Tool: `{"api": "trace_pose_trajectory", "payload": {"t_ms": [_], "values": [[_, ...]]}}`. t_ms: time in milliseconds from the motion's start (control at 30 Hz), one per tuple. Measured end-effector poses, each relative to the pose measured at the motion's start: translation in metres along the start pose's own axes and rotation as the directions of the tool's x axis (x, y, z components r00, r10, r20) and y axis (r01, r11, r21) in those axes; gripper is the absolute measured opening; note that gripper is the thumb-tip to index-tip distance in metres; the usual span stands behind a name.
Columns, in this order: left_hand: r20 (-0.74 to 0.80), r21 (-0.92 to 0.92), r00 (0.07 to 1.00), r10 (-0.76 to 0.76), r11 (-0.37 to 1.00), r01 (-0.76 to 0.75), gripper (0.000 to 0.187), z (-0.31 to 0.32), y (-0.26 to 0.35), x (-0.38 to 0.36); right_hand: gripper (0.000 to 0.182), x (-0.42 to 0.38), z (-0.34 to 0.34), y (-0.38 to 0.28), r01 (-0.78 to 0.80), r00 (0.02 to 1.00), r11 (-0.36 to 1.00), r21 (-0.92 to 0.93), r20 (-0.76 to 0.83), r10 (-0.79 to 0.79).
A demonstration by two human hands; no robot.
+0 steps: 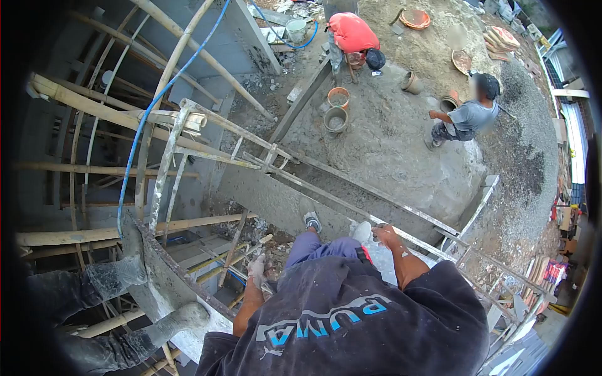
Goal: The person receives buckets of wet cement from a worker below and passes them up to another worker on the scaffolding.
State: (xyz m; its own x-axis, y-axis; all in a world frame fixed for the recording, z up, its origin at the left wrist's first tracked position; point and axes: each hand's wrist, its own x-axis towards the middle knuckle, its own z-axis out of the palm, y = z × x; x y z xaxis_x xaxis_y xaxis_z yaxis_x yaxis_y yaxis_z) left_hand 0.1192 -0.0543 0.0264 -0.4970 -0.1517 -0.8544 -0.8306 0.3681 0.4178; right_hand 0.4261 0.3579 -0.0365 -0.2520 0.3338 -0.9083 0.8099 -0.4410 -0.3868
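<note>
My left hand (256, 269), coated in pale cement dust, is low beside my left thigh. Its fingers are small and blurred against the rubble below, and I cannot tell whether it holds anything. On the other side, my right hand (385, 235) has its fingers curled at the white-splashed scaffold rail (411, 240). Between the hands are my purple trousers (332, 249) and a dark shoe (311, 222) on the concrete ledge (263, 197). My dark printed shirt (351, 332) fills the bottom of the view.
Bamboo poles (94, 113) and a blue hose (135, 144) cross the left side. Another person's muddy legs (150, 319) stand on a concrete edge. Below, two people (354, 34) (470, 116) work around wet mortar (401, 138), with buckets (335, 119) nearby.
</note>
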Motion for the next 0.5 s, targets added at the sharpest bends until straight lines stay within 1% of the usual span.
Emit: {"api": "trace_pose_trajectory", "payload": {"t_ms": [67, 167, 267, 367, 467, 500], "values": [[-0.073, 0.052, 0.997, -0.003, 0.999, 0.007, 0.018, -0.002, 0.006, -0.007, 0.034, -0.014, 0.002, -0.016, 0.016, 1.0, 0.999, 0.028, 0.018, -0.017], [-0.097, 0.065, 0.995, -0.027, 0.997, 0.033, 0.02, 0.0, 0.015, -0.01, 0.034, -0.003, 0.007, -0.02, -0.004, 1.0, 1.0, 0.02, 0.021, 0.004], [-0.006, 0.124, 0.999, -0.05, 0.991, 0.051, 0.024, -0.009, 0.015, 0.015, 0.039, -0.005, 0.008, -0.033, 0.046, 0.999, 0.998, 0.05, 0.022, -0.047], [0.004, 0.093, 0.997, -0.079, 0.993, 0.079, 0.023, -0.002, 0.027, 0.019, 0.043, -0.002, 0.007, -0.035, 0.082, 0.997, 0.993, 0.088, 0.003, -0.082], [0.0, 0.031, 0.998, -0.057, 0.998, 0.057, 0.024, 0.014, 0.043, 0.011, 0.037, -0.013, 0.01, -0.042, 0.138, 0.988, 0.976, 0.17, -0.099, -0.123], [-0.012, 0.05, 1.0, -0.013, 0.999, 0.014, 0.022, 0.021, 0.049, 0.005, 0.038, -0.012, 0.009, -0.041, 0.142, 0.986, 0.976, 0.166, -0.108, -0.125]]}}
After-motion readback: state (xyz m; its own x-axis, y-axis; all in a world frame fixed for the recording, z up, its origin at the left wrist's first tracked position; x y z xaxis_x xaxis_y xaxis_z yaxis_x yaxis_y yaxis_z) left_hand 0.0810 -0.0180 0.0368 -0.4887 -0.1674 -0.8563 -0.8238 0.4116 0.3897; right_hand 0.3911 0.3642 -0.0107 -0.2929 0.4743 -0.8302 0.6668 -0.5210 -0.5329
